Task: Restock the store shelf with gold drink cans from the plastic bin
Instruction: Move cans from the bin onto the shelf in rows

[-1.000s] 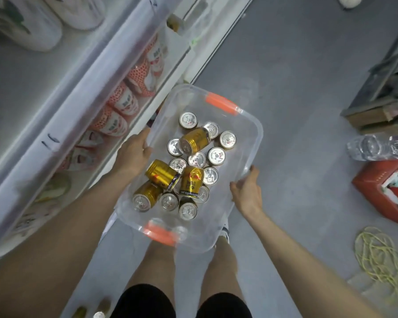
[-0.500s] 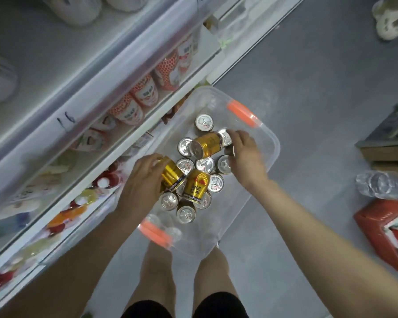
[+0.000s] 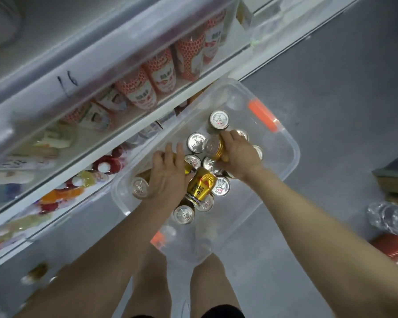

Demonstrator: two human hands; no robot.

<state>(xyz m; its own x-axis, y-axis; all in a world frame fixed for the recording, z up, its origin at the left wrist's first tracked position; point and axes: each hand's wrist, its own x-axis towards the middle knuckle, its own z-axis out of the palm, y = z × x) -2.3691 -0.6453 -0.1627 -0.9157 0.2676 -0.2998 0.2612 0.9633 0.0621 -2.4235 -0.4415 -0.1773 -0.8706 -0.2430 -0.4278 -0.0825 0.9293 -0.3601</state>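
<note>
A clear plastic bin [image 3: 293,145] with orange handles [image 3: 262,115] sits on the grey floor against the store shelf [image 3: 133,131]. Several gold drink cans stand or lie in it, silver tops up. My left hand [image 3: 168,177] reaches into the bin and grips a gold can lying on its side [image 3: 188,169], mostly hidden under the palm. My right hand [image 3: 239,154] grips another lying gold can [image 3: 214,146], thumb below it. A third gold can [image 3: 200,185] lies between my wrists on top of the others.
The shelf tiers hold red-and-white patterned bottles [image 3: 143,88] and small colourful packs [image 3: 62,193] lower down. To the right are clear water bottles [image 3: 388,216], a red crate [image 3: 393,249] and cardboard [image 3: 395,182]. My legs [image 3: 152,271] stand right behind the bin.
Both hands left the bin's sides and went in among the cans. The right hand has closed round a lying can, and the left hand has settled over another.
</note>
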